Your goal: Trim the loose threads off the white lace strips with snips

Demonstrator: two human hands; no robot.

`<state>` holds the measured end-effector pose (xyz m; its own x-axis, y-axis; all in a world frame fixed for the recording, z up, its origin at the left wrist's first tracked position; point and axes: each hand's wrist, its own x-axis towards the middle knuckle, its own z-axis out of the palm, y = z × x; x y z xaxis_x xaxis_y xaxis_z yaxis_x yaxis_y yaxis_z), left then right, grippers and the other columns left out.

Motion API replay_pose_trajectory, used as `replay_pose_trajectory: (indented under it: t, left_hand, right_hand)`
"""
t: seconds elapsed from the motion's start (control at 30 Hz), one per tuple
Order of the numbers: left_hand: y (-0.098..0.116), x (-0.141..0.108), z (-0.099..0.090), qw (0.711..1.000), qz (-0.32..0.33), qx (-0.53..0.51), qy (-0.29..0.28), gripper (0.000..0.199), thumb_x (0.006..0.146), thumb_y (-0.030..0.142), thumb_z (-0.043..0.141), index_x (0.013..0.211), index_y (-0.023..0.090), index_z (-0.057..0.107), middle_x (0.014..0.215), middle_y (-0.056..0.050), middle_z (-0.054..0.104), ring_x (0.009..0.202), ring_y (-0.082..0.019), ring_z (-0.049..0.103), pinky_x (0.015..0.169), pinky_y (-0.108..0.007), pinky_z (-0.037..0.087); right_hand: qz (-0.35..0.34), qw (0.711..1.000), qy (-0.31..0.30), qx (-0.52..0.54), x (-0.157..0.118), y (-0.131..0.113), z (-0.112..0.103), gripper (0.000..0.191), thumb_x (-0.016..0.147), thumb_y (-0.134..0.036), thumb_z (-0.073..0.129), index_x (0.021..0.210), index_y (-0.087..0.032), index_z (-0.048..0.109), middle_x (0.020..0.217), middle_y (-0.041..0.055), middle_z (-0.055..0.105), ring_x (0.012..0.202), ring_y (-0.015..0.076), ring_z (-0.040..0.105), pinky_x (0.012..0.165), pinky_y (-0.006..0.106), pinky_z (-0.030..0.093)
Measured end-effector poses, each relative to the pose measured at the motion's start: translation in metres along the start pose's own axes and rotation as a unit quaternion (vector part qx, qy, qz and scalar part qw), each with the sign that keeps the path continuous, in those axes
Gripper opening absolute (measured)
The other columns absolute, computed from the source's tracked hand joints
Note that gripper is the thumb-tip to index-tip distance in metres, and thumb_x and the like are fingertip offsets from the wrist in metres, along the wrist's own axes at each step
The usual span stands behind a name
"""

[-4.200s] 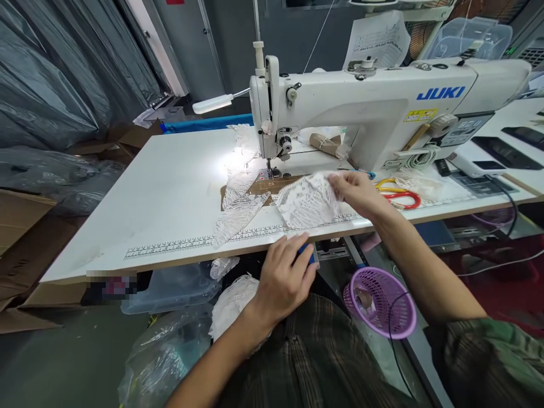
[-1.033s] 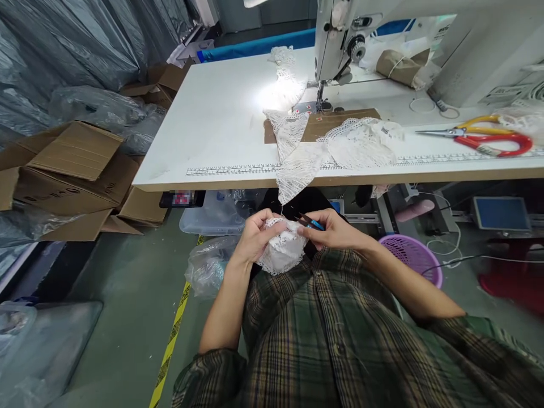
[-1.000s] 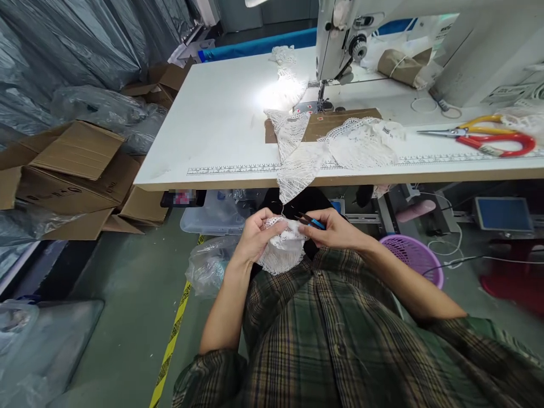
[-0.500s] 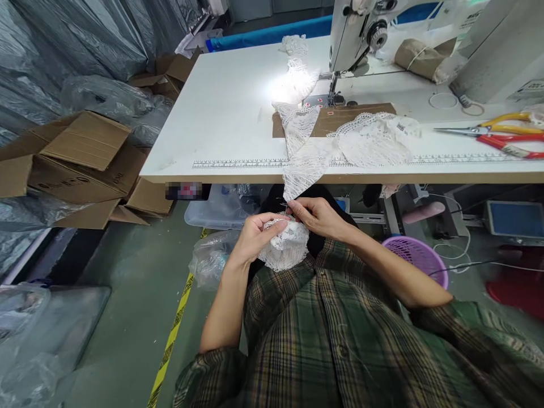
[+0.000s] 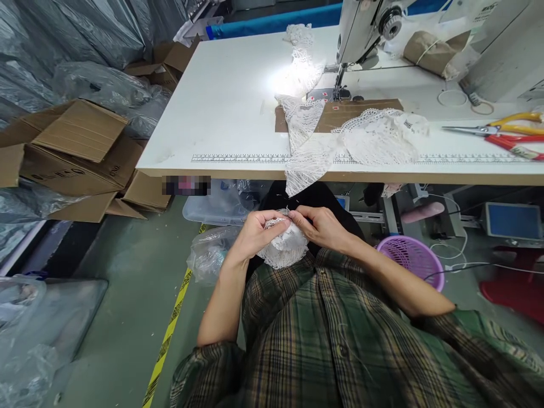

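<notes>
A bunched piece of white lace (image 5: 285, 249) is held over my lap, below the table's front edge. My left hand (image 5: 258, 235) pinches its upper left side between thumb and fingers. At its upper right edge, my right hand (image 5: 318, 225) is closed on the lace, its fingertips close to the left thumb. Whether a small tool is between the right fingertips is too small to tell. Just above the hands, a strip of white lace (image 5: 309, 164) hangs over the table edge. More white lace (image 5: 378, 139) lies to the right on the tabletop.
The white table (image 5: 225, 102) carries a sewing machine (image 5: 361, 28), a brown cardboard strip (image 5: 340, 116) and pliers or scissors with red and yellow handles (image 5: 510, 133). Cardboard boxes (image 5: 80, 136) stand at left. A purple basket (image 5: 410, 260) and clear plastic bin (image 5: 216, 207) are below the table.
My right hand has moved slightly down, closer to the bunched lace and my left hand. The view has shifted slightly. My left hand keeps its hold.
</notes>
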<state>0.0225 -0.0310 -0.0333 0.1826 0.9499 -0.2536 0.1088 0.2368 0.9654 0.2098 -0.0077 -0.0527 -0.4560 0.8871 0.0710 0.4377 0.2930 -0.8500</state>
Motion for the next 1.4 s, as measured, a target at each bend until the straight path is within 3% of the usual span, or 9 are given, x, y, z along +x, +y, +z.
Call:
replay_pose_trajectory:
  t: [0.27, 0.43, 0.63, 0.77, 0.9, 1.03, 1.2, 1.3, 1.4]
  left_hand:
    - [-0.012, 0.045, -0.005, 0.994, 0.019, -0.098, 0.046, 0.049, 0.073, 0.057, 0.079, 0.100, 0.017, 0.070, 0.060, 0.004, 0.056, 0.048, -0.007, 0.043, 0.047, -0.020, 0.032]
    - [-0.004, 0.065, 0.009, 0.996, 0.077, -0.052, 0.009, 0.056, 0.071, 0.071, 0.072, 0.071, 0.016, 0.064, 0.055, 0.004, 0.047, 0.050, -0.007, 0.036, 0.048, -0.022, 0.028]
    - [0.015, 0.014, -0.007, 0.964, 0.114, 0.205, -0.121, 0.053, 0.079, 0.057, 0.070, 0.051, 0.017, 0.051, 0.052, 0.004, 0.040, 0.053, -0.009, 0.033, 0.051, -0.024, 0.026]
    - [0.020, -0.020, -0.015, 0.923, 0.157, 0.346, -0.061, 0.047, 0.085, 0.044, 0.067, 0.051, 0.017, 0.049, 0.051, 0.005, 0.039, 0.053, -0.009, 0.033, 0.052, -0.025, 0.025]
    - [0.014, -0.026, 0.002, 0.898, 0.205, 0.390, -0.006, 0.042, 0.085, 0.041, 0.069, 0.054, 0.018, 0.053, 0.051, 0.005, 0.045, 0.051, -0.010, 0.037, 0.053, -0.026, 0.027]
    - [0.010, -0.014, 0.012, 0.892, 0.256, 0.371, -0.014, 0.029, 0.085, 0.042, 0.072, 0.067, 0.020, 0.066, 0.064, 0.001, 0.063, 0.058, -0.013, 0.053, 0.058, -0.026, 0.037]
    - [0.012, 0.015, -0.009, 0.912, 0.274, 0.300, 0.056, 0.035, 0.079, 0.044, 0.077, 0.104, 0.020, 0.071, 0.082, -0.002, 0.066, 0.074, -0.016, 0.060, 0.071, -0.028, 0.048]
    - [0.011, 0.035, -0.011, 0.924, 0.281, 0.257, -0.017, 0.038, 0.083, 0.042, 0.073, 0.113, 0.019, 0.070, 0.095, -0.005, 0.065, 0.087, -0.018, 0.062, 0.079, -0.031, 0.050]
    - [0.006, 0.048, -0.001, 0.938, 0.276, 0.199, -0.070, 0.025, 0.084, 0.041, 0.072, 0.096, 0.019, 0.075, 0.094, -0.005, 0.064, 0.089, -0.018, 0.062, 0.083, -0.032, 0.050]
  right_hand:
    - [0.001, 0.996, 0.021, 0.089, -0.013, 0.006, -0.010, 0.058, 0.103, -0.058, 0.031, 0.090, -0.016, 0.069, 0.062, -0.0009, 0.051, 0.058, 0.0128, 0.047, 0.058, 0.026, 0.036]
    - [-0.045, 0.992, 0.062, 0.104, -0.020, -0.006, -0.020, 0.059, 0.102, -0.059, 0.034, 0.083, -0.017, 0.069, 0.062, 0.0006, 0.053, 0.058, 0.0130, 0.049, 0.058, 0.027, 0.039]
    - [-0.023, 0.978, 0.146, 0.144, -0.034, -0.016, -0.039, 0.062, 0.098, -0.067, 0.037, 0.079, -0.018, 0.071, 0.058, 0.0020, 0.055, 0.055, 0.0141, 0.049, 0.056, 0.029, 0.041]
    - [0.025, 0.968, 0.154, 0.196, -0.032, -0.015, -0.037, 0.064, 0.095, -0.071, 0.039, 0.076, -0.018, 0.071, 0.058, 0.0027, 0.056, 0.054, 0.0137, 0.047, 0.053, 0.029, 0.038]
    - [0.069, 0.971, 0.101, 0.205, -0.014, -0.013, -0.015, 0.050, 0.088, -0.063, 0.057, 0.074, -0.016, 0.069, 0.067, 0.0024, 0.061, 0.056, 0.0110, 0.046, 0.053, 0.026, 0.036]
    - [0.101, 0.971, 0.106, 0.190, -0.002, -0.011, 0.001, 0.033, 0.079, -0.046, 0.069, 0.070, -0.015, 0.065, 0.062, -0.0014, 0.056, 0.057, 0.0096, 0.044, 0.053, 0.023, 0.035]
    - [0.068, 0.971, 0.063, 0.221, -0.008, -0.005, -0.004, 0.022, 0.082, -0.036, 0.065, 0.081, -0.015, 0.067, 0.062, -0.0047, 0.048, 0.054, 0.0079, 0.037, 0.052, 0.023, 0.031]
    - [0.041, 0.975, 0.056, 0.213, -0.013, -0.001, -0.009, 0.020, 0.083, -0.035, 0.064, 0.082, -0.015, 0.067, 0.063, -0.0045, 0.047, 0.056, 0.0081, 0.036, 0.053, 0.023, 0.031]
    - [0.029, 0.978, 0.059, 0.197, -0.014, 0.003, -0.012, 0.022, 0.086, -0.035, 0.062, 0.078, -0.015, 0.064, 0.063, -0.0041, 0.046, 0.057, 0.0083, 0.036, 0.054, 0.023, 0.031]
